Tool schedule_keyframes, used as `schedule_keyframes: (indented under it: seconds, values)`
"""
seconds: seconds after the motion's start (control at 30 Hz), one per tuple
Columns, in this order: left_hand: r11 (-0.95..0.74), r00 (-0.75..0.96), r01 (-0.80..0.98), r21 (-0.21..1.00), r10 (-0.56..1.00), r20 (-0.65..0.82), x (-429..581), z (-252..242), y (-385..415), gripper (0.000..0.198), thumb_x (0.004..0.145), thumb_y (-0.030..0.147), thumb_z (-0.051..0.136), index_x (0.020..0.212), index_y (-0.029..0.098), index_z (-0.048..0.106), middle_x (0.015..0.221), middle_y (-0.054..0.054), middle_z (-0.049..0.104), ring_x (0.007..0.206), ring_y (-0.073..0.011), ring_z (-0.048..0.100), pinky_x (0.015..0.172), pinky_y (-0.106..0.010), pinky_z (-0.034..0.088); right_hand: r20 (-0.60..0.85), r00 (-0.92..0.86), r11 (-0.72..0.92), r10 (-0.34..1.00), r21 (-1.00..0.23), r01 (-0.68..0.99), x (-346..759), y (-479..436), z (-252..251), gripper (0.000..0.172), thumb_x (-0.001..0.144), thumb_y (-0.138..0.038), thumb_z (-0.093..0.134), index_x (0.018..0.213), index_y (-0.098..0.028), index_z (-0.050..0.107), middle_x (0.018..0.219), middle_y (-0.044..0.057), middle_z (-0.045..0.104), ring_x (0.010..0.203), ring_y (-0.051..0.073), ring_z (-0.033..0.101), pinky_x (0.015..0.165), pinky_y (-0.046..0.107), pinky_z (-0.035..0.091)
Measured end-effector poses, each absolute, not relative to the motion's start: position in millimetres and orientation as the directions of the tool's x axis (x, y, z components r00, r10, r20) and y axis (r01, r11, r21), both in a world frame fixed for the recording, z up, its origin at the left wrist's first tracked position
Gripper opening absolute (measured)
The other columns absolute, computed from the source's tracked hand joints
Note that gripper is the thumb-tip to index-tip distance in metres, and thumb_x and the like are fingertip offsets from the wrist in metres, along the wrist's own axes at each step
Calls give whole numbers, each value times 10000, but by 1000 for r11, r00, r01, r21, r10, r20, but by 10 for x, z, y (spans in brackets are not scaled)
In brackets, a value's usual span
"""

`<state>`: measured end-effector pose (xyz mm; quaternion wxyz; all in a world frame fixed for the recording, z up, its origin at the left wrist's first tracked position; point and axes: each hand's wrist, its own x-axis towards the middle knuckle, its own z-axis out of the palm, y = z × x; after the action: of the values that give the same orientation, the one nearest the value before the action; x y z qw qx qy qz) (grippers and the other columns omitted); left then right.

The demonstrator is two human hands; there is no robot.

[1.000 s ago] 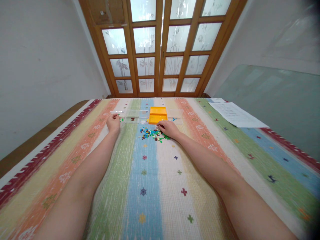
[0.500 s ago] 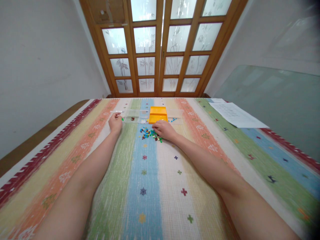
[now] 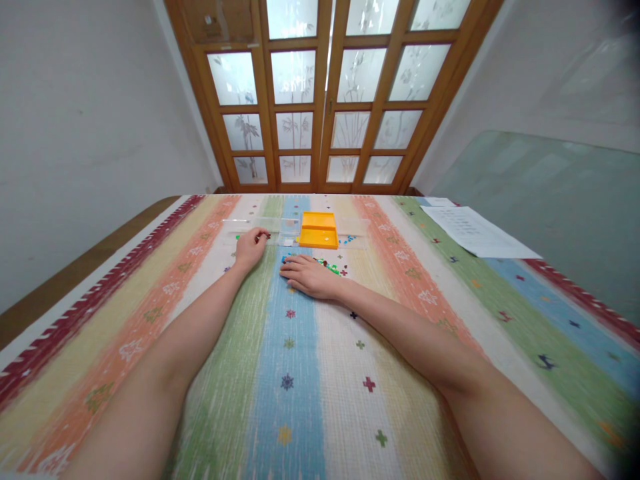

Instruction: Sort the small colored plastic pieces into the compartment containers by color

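Note:
My right hand (image 3: pixel 311 276) lies palm down, fingers stretched out, over a pile of small coloured plastic pieces (image 3: pixel 331 267). It hides much of the pile; green, blue and dark red bits show past its far edge. My left hand (image 3: pixel 250 250) is at the left clear plastic box (image 3: pixel 235 223), its fingertips pinched beside the small brown pieces (image 3: pixel 269 236) there. What the pinch holds, if anything, is too small to make out. A green piece (image 3: pixel 238 237) lies left of this hand. Between the clear boxes stands an open yellow box (image 3: pixel 319 237) with a small pale bit inside.
Another clear box (image 3: pixel 363 230) on the right contains several blue pieces (image 3: pixel 347 239). Printed paper sheets (image 3: pixel 473 230) lie at the table's right. A striped cloth (image 3: pixel 300 413) covers the table, with wooden glass-paned doors (image 3: pixel 320 120) behind it.
My left hand has moved right, from the green piece to the brown pieces. The right hand has come nearer and left, flattening over the pile, and more pieces show spread out to its right.

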<state>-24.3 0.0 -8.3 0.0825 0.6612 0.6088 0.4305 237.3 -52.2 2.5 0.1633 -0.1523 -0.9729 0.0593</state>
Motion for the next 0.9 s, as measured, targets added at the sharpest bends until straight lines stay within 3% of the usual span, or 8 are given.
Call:
schedule_keyframes:
  seconds: [0.27,0.5,0.67,0.9]
  values:
    - [-324,45,790,521,878,477,-142,-130,-25,292,924,232,529,1065,199,783,1014,-67,776,831,-217,658,847,-343,500,366,-869,941,334,-178,287,2398,-456,23,388,1096,-318,422,1382,-193,653,1406,118,650,1383,256,520,1183,482,375]
    - [-226,-51,845,484,868,493,-154,-144,-20,273,929,231,529,1023,218,785,1002,-77,773,921,-253,671,875,-366,490,495,-674,834,548,-265,483,2490,-89,50,438,1103,-355,373,1405,-194,647,1428,137,631,1322,274,567,1140,478,433]
    - [-213,-86,850,482,847,525,-197,-144,0,271,929,217,505,955,220,775,1022,-80,767,939,-250,660,886,-372,484,494,-635,798,594,-261,543,2434,179,77,454,1097,-345,367,1394,-163,658,1436,150,628,1333,281,561,1153,466,430]
    - [-277,21,853,443,865,500,-185,-189,28,254,909,224,540,1004,212,776,999,-90,748,936,-257,654,922,-395,499,461,-671,811,581,-251,529,2380,364,-21,415,1070,-326,437,1391,-193,662,1473,131,612,1400,274,514,1190,484,396]
